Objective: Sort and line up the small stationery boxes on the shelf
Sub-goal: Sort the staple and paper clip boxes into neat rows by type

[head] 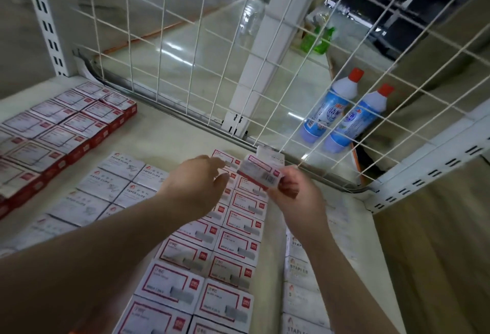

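A small red-and-white box (pixel 261 174) is being held up just above the far end of the staple-box rows (pixel 225 248), tilted, barcode side toward the camera. The right hand (pixel 297 193) is pinching its near right corner w/ curled thumb and fingers. The left hand (pixel 201 182) is hovering at the box's left side, fingers loosely spread and reaching toward it; whether the fingertips are actually touching it is hard to tell, motion blur there.

Below, the staple boxes are lying flat in two neat columns running toward the camera, edges touching. Left of them, white paper-clip boxes (pixel 116 185) are sitting in rows, and further left a block of red-sided boxes (pixel 61 132). On the right, pale staples boxes (pixel 299 294) are lining the shelf (pixel 169 126) edge.

Open shelf surface is showing between the red-sided block and the wire grid (pixel 212 49) at the back. Beyond the grid, two blue bottles (pixel 342 113) w/ red caps are standing on a lower level.
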Available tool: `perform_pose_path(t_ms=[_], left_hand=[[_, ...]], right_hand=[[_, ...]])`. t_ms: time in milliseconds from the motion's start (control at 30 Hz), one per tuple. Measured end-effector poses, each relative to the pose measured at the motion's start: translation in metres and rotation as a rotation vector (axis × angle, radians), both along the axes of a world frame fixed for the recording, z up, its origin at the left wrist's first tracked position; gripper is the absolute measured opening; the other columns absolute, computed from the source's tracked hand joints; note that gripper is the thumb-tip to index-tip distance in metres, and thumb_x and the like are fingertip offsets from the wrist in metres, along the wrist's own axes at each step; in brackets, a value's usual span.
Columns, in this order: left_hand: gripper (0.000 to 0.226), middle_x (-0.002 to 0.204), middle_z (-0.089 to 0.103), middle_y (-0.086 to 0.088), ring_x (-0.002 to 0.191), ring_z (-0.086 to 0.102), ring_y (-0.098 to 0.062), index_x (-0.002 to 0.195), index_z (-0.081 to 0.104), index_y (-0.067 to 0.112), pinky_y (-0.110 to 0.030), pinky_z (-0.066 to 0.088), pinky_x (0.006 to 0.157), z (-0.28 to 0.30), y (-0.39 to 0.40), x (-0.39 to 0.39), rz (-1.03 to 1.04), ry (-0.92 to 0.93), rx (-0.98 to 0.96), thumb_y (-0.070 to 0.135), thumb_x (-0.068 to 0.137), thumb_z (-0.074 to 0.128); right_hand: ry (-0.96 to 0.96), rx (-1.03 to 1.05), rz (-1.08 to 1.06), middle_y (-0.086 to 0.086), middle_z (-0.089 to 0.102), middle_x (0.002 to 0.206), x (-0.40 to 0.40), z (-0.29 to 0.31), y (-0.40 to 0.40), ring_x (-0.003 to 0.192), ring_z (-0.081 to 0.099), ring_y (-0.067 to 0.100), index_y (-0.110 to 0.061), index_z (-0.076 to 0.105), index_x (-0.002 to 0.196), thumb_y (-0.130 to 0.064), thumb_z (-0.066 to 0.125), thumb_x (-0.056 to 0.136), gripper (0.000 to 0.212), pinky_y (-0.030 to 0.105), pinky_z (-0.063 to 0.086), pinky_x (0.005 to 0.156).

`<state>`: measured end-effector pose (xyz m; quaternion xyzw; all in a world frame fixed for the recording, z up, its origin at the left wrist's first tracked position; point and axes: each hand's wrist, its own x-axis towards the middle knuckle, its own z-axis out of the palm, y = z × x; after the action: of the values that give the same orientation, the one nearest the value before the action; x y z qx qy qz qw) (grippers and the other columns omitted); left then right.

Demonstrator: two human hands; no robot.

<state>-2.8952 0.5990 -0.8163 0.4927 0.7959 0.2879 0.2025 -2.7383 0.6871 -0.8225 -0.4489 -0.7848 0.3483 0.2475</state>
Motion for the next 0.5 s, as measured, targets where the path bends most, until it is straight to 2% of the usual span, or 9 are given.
perform_pose_path(t_ms=[100, 200, 267, 367, 500], left_hand=[[0.039, 0.124, 0.059, -0.001, 0.102, 0.056, -0.015, 0.135, 0.046, 0.020, -0.021, 0.042, 0.080, 0.002, -0.007, -0.003, 0.032, -0.092, 0.006, 0.029, 0.098, 0.042], [0.036, 0.114, 0.064, -0.001, 0.085, 0.055, -0.010, 0.130, 0.052, 0.017, -0.012, 0.040, 0.065, 0.002, -0.013, -0.006, 0.043, -0.163, 0.027, 0.029, 0.097, 0.043], [0.032, 0.097, 0.063, 0.003, 0.075, 0.055, -0.010, 0.123, 0.058, 0.015, -0.014, 0.040, 0.057, 0.002, -0.018, -0.010, 0.057, -0.197, 0.033, 0.028, 0.096, 0.046], [0.023, 0.081, 0.059, 0.009, 0.071, 0.058, -0.010, 0.111, 0.063, 0.014, -0.015, 0.045, 0.057, 0.000, -0.021, -0.015, 0.088, -0.267, 0.028, 0.024, 0.094, 0.051], [0.009, 0.074, 0.061, 0.007, 0.069, 0.059, -0.013, 0.096, 0.062, 0.014, -0.017, 0.044, 0.056, 0.001, -0.024, -0.020, 0.119, -0.330, 0.024, 0.018, 0.091, 0.057]], right_hand=[[0.009, -0.046, 0.103, -0.021, 0.057, 0.092, -0.001, 0.002, -0.020, 0.084, 0.054, -0.011, -0.038, 0.050, 0.096, -0.019, 0.065, 0.083, 0.028, 0.008, 0.046, 0.068], [-0.012, -0.027, 0.130, -0.022, 0.055, 0.097, -0.003, -0.002, -0.028, 0.088, 0.053, -0.010, -0.035, 0.049, 0.107, -0.016, 0.066, 0.083, 0.035, 0.008, 0.046, 0.073], [-0.002, -0.023, 0.143, -0.016, 0.056, 0.103, -0.005, -0.004, -0.033, 0.091, 0.054, -0.008, -0.035, 0.049, 0.109, -0.015, 0.066, 0.082, 0.037, 0.009, 0.047, 0.078], [0.018, -0.048, 0.156, -0.012, 0.057, 0.107, -0.009, -0.005, -0.038, 0.095, 0.055, -0.005, -0.036, 0.049, 0.108, -0.015, 0.067, 0.082, 0.038, 0.010, 0.047, 0.081], [0.040, -0.096, 0.153, -0.011, 0.060, 0.104, -0.013, -0.002, -0.042, 0.091, 0.057, -0.004, -0.029, 0.052, 0.111, -0.011, 0.068, 0.080, 0.039, 0.012, 0.049, 0.080]])
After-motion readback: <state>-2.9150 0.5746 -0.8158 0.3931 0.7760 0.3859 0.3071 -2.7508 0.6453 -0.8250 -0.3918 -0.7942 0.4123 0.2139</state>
